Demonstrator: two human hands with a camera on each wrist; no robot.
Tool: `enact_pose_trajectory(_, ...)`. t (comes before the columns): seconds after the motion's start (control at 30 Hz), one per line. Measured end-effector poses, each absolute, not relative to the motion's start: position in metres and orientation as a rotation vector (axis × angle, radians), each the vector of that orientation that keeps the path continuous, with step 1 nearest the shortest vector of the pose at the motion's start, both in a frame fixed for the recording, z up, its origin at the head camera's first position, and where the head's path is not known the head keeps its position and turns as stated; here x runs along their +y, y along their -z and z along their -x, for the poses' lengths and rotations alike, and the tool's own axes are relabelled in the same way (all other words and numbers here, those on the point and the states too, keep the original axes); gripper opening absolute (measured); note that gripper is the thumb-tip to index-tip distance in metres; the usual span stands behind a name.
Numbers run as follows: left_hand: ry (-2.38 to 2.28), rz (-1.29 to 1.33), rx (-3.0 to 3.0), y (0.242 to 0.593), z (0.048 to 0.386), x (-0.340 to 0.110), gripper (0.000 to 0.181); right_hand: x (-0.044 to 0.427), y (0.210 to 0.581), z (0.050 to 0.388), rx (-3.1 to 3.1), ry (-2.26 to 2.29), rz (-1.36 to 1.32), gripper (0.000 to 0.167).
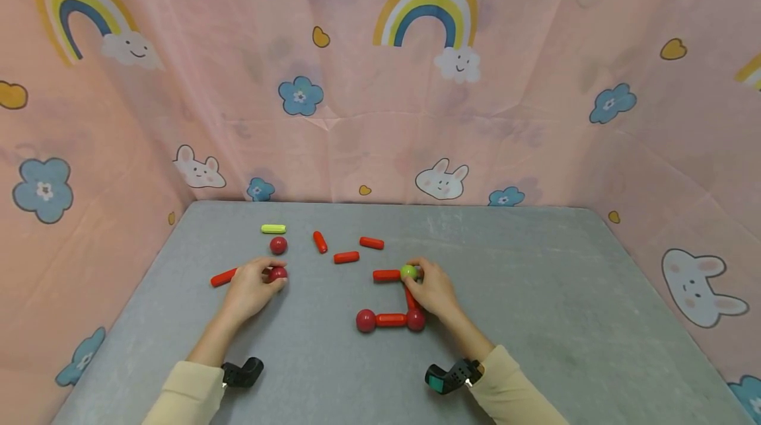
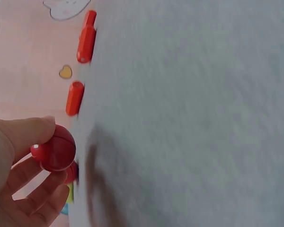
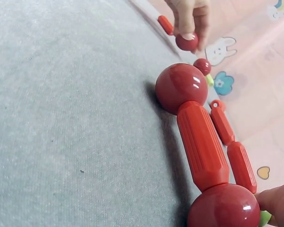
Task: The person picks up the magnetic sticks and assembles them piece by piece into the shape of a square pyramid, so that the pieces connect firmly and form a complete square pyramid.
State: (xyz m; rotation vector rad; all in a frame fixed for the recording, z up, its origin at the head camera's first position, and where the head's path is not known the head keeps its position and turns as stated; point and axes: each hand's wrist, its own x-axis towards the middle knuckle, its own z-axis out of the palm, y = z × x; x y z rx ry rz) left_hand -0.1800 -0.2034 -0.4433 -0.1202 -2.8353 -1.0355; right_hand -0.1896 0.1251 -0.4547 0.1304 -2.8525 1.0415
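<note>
My left hand (image 1: 248, 291) pinches a red ball (image 2: 59, 150) between thumb and fingers at the left side of the table. Beside that hand lies a red rod (image 1: 222, 278), and just beyond it sits another red ball (image 1: 278, 244). With thumb and fingers, my right hand (image 1: 436, 289) grips a green ball (image 1: 407, 271). This ball joins a red rod (image 1: 386, 275) pointing left to a second rod (image 1: 411, 299), partly hidden by my hand. That second rod meets a red ball (image 3: 225, 208), from which a rod (image 3: 202, 146) runs to another red ball (image 3: 181, 88).
Several loose red rods, among them one (image 1: 347, 257) near the middle, lie toward the back of the grey table (image 1: 535, 293). A yellow-green rod (image 1: 273, 229) is at the back left. A pink patterned cloth (image 1: 357, 141) hangs behind and along both sides.
</note>
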Motion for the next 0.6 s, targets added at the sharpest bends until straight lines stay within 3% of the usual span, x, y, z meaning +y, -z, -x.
enact_pose_trajectory(0.6, 1.160, 0.310, -2.795, 0.441, 0.193, -0.153, 0.032, 0.125, 0.456, 0.190, -2.850, -1.021, -0.137, 0.028)
